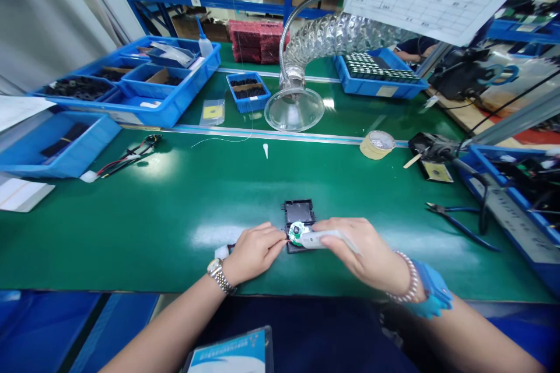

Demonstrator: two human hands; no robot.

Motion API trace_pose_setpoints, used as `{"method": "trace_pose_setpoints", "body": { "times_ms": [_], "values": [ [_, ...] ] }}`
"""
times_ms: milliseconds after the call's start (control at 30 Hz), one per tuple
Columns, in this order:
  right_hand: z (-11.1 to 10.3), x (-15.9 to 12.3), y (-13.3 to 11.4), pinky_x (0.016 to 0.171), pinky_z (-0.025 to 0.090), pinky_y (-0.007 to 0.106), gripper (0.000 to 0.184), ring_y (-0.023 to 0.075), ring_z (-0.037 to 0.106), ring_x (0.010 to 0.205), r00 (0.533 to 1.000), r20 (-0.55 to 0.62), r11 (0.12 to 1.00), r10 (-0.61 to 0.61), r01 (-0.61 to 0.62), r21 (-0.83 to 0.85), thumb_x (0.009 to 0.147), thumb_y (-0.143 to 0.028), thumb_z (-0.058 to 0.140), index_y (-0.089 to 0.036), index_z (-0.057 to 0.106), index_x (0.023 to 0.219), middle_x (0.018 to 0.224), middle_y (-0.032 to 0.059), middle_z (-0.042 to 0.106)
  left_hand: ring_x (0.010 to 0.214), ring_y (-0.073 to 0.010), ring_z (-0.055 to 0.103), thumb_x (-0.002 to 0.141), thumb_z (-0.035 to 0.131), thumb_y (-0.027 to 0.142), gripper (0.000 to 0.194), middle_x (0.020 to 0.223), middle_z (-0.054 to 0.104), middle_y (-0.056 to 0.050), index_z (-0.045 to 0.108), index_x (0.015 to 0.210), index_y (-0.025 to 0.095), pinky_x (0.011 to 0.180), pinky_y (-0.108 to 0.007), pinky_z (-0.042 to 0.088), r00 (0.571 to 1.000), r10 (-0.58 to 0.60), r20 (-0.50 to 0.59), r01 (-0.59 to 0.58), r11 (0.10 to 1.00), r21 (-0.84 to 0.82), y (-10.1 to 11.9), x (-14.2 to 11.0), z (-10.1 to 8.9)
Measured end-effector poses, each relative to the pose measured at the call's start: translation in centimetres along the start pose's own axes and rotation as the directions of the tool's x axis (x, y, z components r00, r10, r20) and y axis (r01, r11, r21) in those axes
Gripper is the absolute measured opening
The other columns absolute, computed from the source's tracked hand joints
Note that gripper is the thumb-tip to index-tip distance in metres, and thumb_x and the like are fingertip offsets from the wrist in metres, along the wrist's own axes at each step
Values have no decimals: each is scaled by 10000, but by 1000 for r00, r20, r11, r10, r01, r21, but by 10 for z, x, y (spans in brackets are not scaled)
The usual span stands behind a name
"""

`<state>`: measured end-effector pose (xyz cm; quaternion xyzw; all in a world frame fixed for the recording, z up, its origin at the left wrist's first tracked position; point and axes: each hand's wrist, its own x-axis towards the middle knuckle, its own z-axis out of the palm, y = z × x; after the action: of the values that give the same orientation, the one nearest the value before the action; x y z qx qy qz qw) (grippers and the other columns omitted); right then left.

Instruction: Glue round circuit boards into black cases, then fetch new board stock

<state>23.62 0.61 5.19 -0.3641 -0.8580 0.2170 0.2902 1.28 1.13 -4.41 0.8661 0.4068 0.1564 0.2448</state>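
Observation:
A small black plastic case (299,211) lies opened out on the green bench in front of me. Over its near half sits a round white-and-green circuit board (296,233). My left hand (257,250) rests at the case's left edge, fingers together on thin wires (287,239) by the board; a white connector (222,252) shows behind the wrist. From the right, my right hand (359,245) grips a pale translucent squeeze tube (321,239), its tip pointing left at the board. Whether the tip touches is too small to tell.
A white cone-shaped cap (265,150) lies beyond the case, below a clear fume hood (294,109). Right are a tape roll (377,144), cutters (461,224) and a soldering iron (441,148). Blue bins (175,111) and a wire bundle (131,155) are left.

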Motion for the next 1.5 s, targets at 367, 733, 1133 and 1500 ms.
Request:
{"method": "trace_pose_setpoints", "body": {
  "times_ms": [367,733,1133,1500],
  "values": [
    [-45,8,141,372,435,183,294,108,550,432,359,-137,192,923,-125,973,924,-315,339,-126,495,762,517,37,584,686,-146,490,902,374,273,240,701,577,-16,582,814,191,622,-263,348,999,7,-34,-8,1000,-28,3,-1,-2],
    [-82,24,204,516,504,181,314,86,589,557,281,-135,163,950,-80,983,937,-337,295,-117,489,824,634,30,580,699,-137,506,898,389,256,216,719,593,-14,583,831,190,633,-259,372,998,9,-57,-14,997,-75,6,0,-4],
    [26,-38,67,728,449,275,188,131,552,769,967,114,974,227,-228,-7,866,-270,492,-165,632,798,777,38,623,697,-129,520,875,449,258,172,738,610,-15,602,899,183,637,-251,392,994,-46,-101,26,981,-190,13,0,-12],
    [6,-48,56,628,403,271,204,140,515,699,995,2,927,-100,94,-364,879,-153,424,-168,627,888,762,51,625,748,-137,455,866,330,82,443,815,570,-28,621,1072,344,621,-248,387,979,199,38,-203,969,139,6,15,-29]
  ]
}}
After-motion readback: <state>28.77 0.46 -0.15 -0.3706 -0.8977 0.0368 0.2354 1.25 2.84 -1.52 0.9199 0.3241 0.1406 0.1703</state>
